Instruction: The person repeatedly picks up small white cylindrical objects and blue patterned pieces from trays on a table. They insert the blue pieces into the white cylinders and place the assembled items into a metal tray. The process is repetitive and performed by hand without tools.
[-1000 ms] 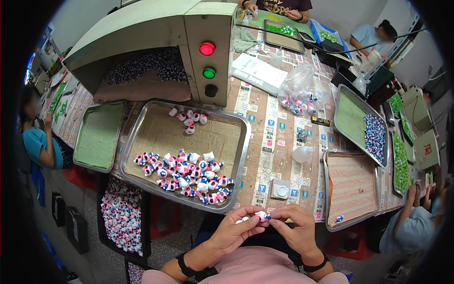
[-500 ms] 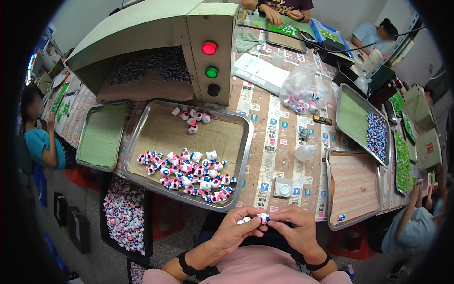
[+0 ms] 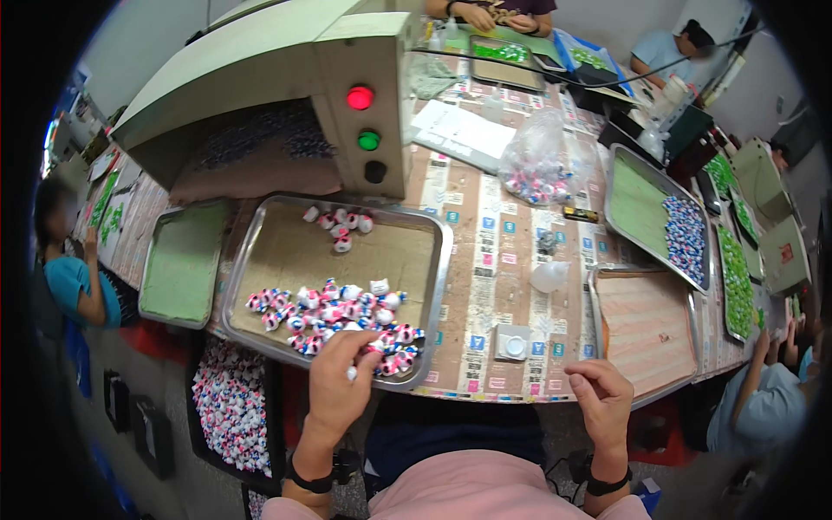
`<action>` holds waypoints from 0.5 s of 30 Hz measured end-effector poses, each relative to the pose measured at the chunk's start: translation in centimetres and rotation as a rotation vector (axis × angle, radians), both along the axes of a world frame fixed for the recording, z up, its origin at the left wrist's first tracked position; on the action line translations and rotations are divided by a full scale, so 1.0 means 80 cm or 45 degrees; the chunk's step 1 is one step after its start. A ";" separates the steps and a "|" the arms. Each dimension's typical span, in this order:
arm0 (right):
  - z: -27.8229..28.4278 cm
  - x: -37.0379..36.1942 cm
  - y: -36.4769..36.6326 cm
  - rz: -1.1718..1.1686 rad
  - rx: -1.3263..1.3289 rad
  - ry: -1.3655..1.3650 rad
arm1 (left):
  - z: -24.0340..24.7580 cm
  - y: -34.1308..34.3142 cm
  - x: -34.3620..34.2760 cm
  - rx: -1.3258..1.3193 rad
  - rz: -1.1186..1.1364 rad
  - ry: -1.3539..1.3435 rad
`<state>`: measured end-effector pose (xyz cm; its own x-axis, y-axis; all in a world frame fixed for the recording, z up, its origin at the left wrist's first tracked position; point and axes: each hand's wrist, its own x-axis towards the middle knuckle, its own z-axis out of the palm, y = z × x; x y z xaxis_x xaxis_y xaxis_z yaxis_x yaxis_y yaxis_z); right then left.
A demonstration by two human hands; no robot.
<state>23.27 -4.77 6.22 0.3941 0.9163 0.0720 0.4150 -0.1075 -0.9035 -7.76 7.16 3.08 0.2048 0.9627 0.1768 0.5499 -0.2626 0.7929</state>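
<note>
Right hand (image 3: 604, 399) half-spread, left hand (image 3: 341, 386) bent over toys (image 3: 347, 309), grip unclear; crowding near in their tray (image 3: 386, 260) could cause scuffs.

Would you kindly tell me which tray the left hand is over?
The large brown-lined tray before the machine: only it has the left hand over its figurines.

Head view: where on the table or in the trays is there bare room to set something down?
Bare patches: the table between the large tray and the white bottle; that tray's middle, between its small upper cluster and lower figurine pile; the green-lined tray to its left. Crowded: that lower pile, at the left hand.
</note>
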 end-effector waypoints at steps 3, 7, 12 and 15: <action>-0.005 0.035 -0.015 -0.171 0.015 -0.090 | -0.008 0.010 -0.002 0.093 0.001 0.067; 0.012 0.089 -0.037 -0.362 -0.140 -0.447 | -0.006 0.006 -0.001 0.222 0.092 0.056; 0.009 0.133 -0.083 -0.302 -0.414 -0.678 | -0.003 -0.012 -0.005 -0.140 0.276 -0.359; -0.001 0.130 -0.089 -0.212 -0.545 -0.714 | -0.001 -0.022 0.008 -0.382 0.148 -0.814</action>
